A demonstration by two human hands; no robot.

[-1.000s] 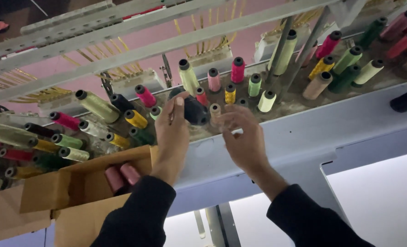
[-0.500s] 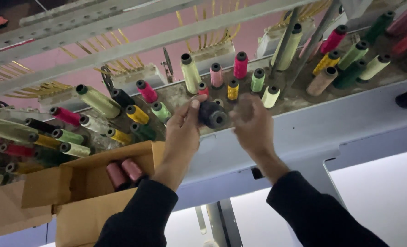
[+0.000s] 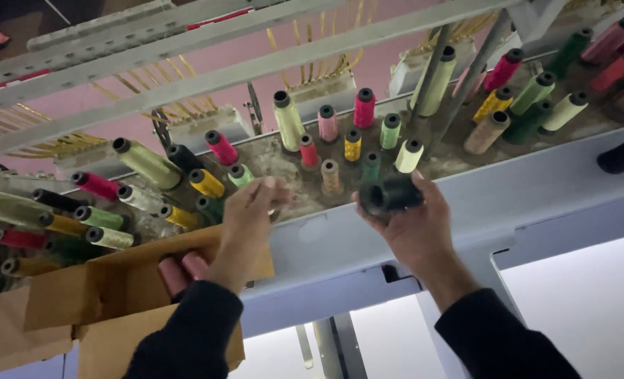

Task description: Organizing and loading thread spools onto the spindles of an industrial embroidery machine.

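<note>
A grey metal machine shelf (image 3: pixel 536 184) is seen running across the view. Many upright thread spools (image 3: pixel 354 144) in yellow, pink, green and cream are carried on its grimy top. An open cardboard box (image 3: pixel 108 295) holding two pink spools (image 3: pixel 183 270) is set against its lower left edge.

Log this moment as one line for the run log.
right hand: holds black thread spool | left hand: fingers pinched, contents unclear | near: spool rack, cardboard box
</note>
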